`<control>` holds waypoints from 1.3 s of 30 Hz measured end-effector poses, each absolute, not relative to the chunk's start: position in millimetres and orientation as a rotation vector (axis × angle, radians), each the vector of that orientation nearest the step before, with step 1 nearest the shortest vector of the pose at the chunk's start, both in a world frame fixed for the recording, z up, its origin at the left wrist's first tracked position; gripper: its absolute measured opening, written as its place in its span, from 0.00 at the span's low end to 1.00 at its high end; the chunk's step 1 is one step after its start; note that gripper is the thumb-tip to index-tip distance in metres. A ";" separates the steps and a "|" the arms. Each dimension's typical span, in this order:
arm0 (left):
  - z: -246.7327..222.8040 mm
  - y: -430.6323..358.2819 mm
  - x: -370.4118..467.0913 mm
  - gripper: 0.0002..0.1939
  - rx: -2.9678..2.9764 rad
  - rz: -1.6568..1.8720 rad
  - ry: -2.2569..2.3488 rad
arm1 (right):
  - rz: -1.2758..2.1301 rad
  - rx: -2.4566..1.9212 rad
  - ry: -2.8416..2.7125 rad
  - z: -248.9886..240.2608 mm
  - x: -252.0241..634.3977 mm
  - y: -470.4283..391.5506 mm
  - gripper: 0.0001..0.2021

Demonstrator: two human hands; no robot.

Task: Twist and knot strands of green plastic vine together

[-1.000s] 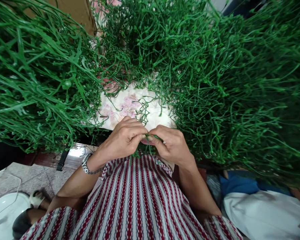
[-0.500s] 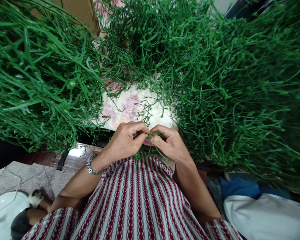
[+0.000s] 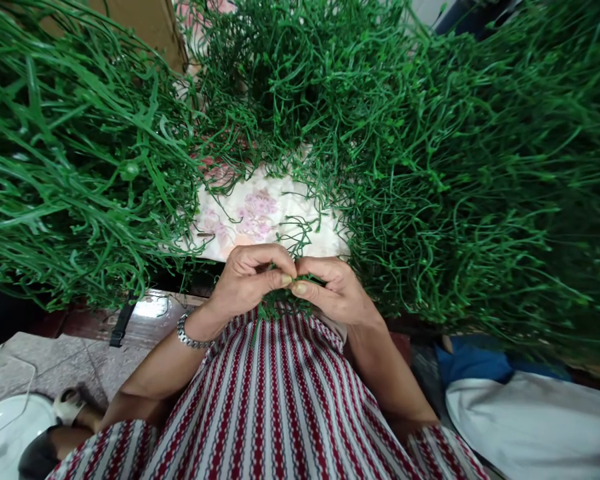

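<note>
My left hand [image 3: 250,283], with a metal watch [image 3: 193,333] at its wrist, is closed in a pinch on a thin green stem piece [image 3: 305,275]. Meeting it fingertip to fingertip, my right hand [image 3: 340,290] pinches the same small green piece, mostly covered by the fingers. More green strands [image 3: 267,310] hang beneath the hands, over the striped garment [image 3: 270,400]. Just beyond the fingers, several loose branching green stems [image 3: 300,230] lie on a pale cloth with a pink flower print [image 3: 257,213].
Big heaps of green, plastic-looking branching stems rise at left [image 3: 70,180] and right [image 3: 460,173], joining at the back. A cardboard box [image 3: 155,33] stands behind the left heap. A white round basin [image 3: 10,433] sits on the floor at lower left; white fabric [image 3: 530,420] lies lower right.
The fingertips of both hands have come closer together on the green piece. Strands that dangled below my right hand no longer show there. The view has shifted slightly.
</note>
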State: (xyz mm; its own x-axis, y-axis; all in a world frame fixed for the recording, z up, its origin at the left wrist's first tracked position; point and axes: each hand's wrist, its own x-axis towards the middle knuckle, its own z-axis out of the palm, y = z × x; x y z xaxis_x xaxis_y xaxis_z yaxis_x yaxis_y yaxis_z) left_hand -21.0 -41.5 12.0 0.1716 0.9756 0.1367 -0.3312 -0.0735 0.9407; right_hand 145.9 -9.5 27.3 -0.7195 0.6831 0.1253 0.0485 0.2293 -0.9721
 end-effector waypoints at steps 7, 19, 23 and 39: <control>10.8 -45.1 -14.5 0.06 0.912 1.356 0.699 | 1.623 -0.580 -1.862 21.2 140.9 -10.0 0.12; 38.0 -38.5 -33.9 0.05 2.034 0.877 1.143 | 0.805 -0.769 -2.498 35.2 153.7 -11.7 0.08; 39.5 -32.0 -33.8 0.13 2.124 0.702 1.037 | 0.707 -0.752 -2.605 39.6 156.0 -11.8 0.10; 30.9 -35.4 -28.9 0.20 1.411 0.974 0.657 | 1.648 -0.413 -1.847 12.2 143.7 -11.6 0.14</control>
